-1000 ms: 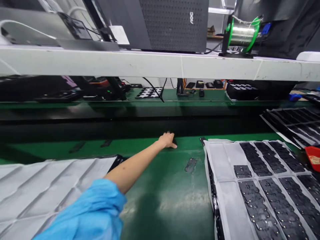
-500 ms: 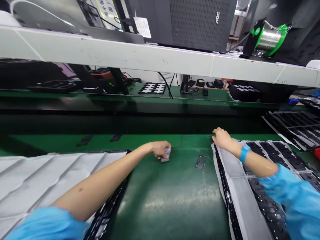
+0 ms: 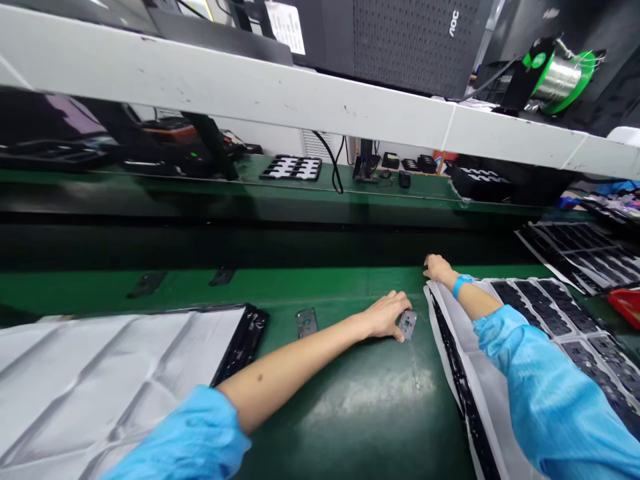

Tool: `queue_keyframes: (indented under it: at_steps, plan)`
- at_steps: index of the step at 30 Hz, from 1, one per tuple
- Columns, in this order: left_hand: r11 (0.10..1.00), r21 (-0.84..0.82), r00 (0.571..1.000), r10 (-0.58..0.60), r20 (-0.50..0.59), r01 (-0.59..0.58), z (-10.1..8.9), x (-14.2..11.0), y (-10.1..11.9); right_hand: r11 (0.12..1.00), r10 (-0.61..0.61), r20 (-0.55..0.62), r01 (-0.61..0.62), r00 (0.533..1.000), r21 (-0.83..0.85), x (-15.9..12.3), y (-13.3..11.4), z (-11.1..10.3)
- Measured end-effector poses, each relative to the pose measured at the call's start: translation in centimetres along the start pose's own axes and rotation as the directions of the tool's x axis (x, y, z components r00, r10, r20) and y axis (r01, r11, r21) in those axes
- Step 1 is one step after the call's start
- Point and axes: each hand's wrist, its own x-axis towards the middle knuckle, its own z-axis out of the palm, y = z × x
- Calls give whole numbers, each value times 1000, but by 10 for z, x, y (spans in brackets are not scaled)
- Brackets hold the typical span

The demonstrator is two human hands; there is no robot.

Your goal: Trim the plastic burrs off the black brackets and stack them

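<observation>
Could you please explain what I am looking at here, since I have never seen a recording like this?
This is one view from a camera worn on a person's head, looking down at their own two bare hands over a green work surface. The left hand touches a small grey flat metal part. Another small grey flat part lies loose beside it. The right hand, with a blue wristband, rests on the far corner of a white-lined tray of black flat parts. A crinkled white sheet covers a tray on the left.
</observation>
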Motion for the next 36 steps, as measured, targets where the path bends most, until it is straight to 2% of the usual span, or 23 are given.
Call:
queue_keyframes:
  at_steps: [3,6,8,10,12,13,15,17,18,20,21,22,24,26,27,30,31,32,34,36]
  plan:
    - [999,40,999,16,32,-17,-2,3,-2,994,-98,-89,103,991,47,-22,-5,-27]
    - [995,95,999,-11,49,6,-13,-19,-14,966,-208,-188,232,960,112,-74,-2,-71]
    - [992,122,998,-34,59,27,-22,-44,-25,944,-258,-220,294,941,150,-132,8,-103]
    - [990,132,996,-54,69,45,-29,-72,-37,891,-327,-244,384,913,243,-205,23,-129]
    - [988,137,995,-78,69,68,-33,-97,-47,852,-291,-231,362,928,379,-283,40,-139]
    - [987,139,994,-92,61,83,-33,-107,-51,845,-252,-194,314,948,433,-320,48,-136]
    - [983,140,992,-127,25,122,-34,-123,-58,806,-235,-53,225,971,547,-385,63,-111]
    - [977,131,986,-163,-37,166,-36,-134,-62,726,-151,21,97,988,681,-430,72,-66]
    - [975,121,981,-179,-72,187,-37,-138,-62,660,-74,-6,53,997,750,-445,73,-38]
    - [972,93,971,-201,-132,214,-39,-149,-55,507,119,-68,-1,991,862,-462,67,17]
    - [972,80,967,-206,-149,220,-38,-157,-48,436,194,-41,-49,980,898,-464,61,41]
    - [975,60,965,-203,-165,215,-36,-167,-36,369,233,-10,-79,972,926,-464,53,60]
    - [984,-10,966,-177,-190,178,-23,-192,-2,266,217,53,-112,975,958,-459,35,85]
    - [979,-189,960,-124,-250,77,-3,-222,45,181,178,70,-103,982,978,-451,16,94]
    - [957,-289,965,-108,-239,36,9,-236,72,146,162,66,-90,985,985,-448,7,95]
    - [789,-614,981,-113,-157,-7,52,-256,144,82,64,30,-35,998,996,-443,-14,95]
    - [717,-697,973,-164,-165,2,66,-256,160,86,23,8,-10,1000,996,-444,-19,95]
    - [648,-762,955,-229,-187,6,78,-255,172,103,-14,-19,21,1000,994,-445,-22,95]
    - [537,-844,923,-322,-210,-4,95,-250,181,162,-61,-79,88,995,983,-449,-22,98]
    - [509,-861,917,-337,-214,-14,103,-248,177,215,-74,-123,137,990,967,-454,-17,101]
